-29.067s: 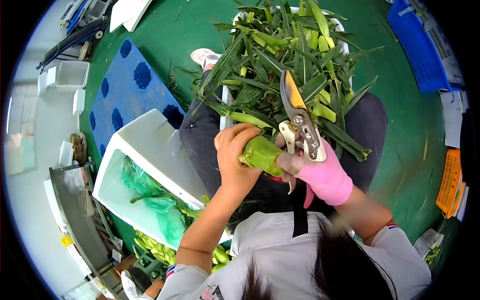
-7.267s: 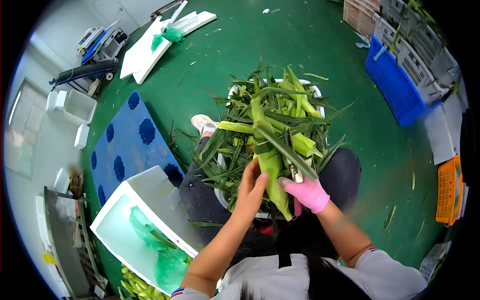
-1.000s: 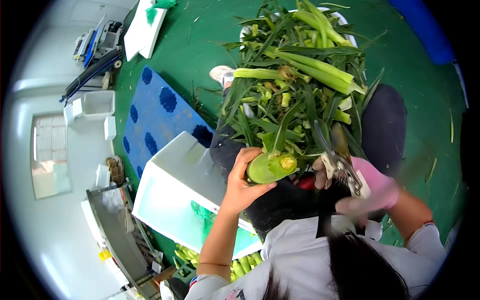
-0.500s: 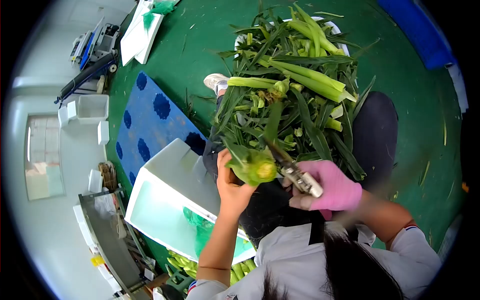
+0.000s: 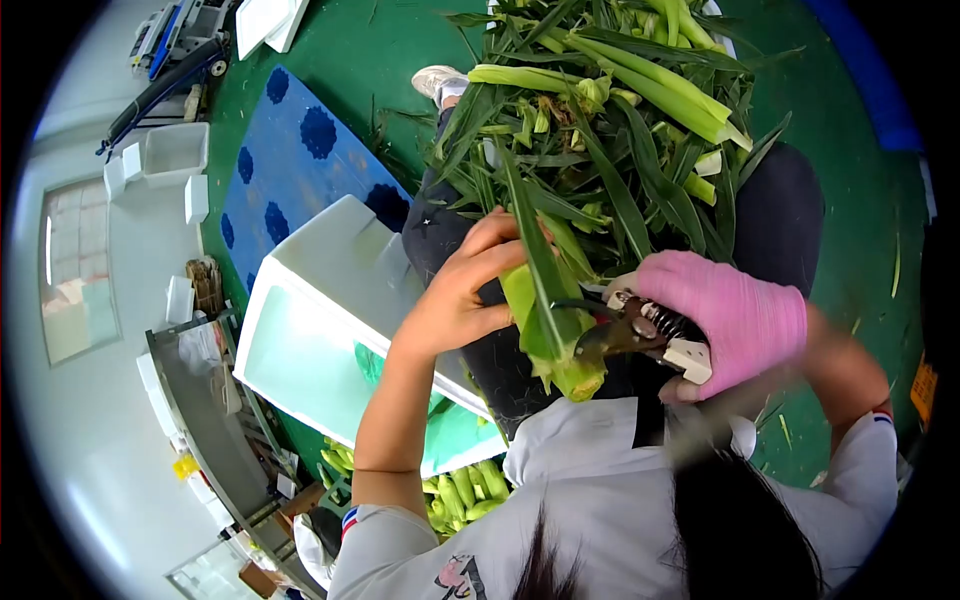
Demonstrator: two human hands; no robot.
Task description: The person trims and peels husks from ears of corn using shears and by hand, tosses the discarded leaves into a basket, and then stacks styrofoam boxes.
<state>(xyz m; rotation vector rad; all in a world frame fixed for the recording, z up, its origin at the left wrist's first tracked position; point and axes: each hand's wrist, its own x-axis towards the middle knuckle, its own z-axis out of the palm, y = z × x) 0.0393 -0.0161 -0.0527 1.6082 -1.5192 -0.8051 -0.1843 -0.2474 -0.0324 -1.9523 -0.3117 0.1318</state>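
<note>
My bare left hand (image 5: 462, 290) is wrapped round an ear of corn (image 5: 520, 308) in its green husk, cut stem end tilted down toward me. In my right hand (image 5: 730, 310), which wears a pink glove, is a pair of pruning shears (image 5: 655, 330) with a visible coil spring. The blades are at the husk near the stem end, one on either side of a long leaf; whether they touch it I cannot tell. Just beyond my hands, between my knees, lies a heap of cut husks and leaves (image 5: 620, 150) that overfills a white tub (image 5: 722, 28).
At my left a white foam box (image 5: 290, 330) lies tipped, with green plastic (image 5: 445, 430) inside. Several trimmed ears of corn (image 5: 465, 490) lie behind it. A blue board (image 5: 285, 170) with dark round patches rests on the green floor (image 5: 380, 45). Shelving (image 5: 215, 400) stands along the left wall.
The ear has swung so its stem end points down toward me. My right hand has brought the shears' blades against the husk's side. The whole view has shifted, with the heap now higher.
</note>
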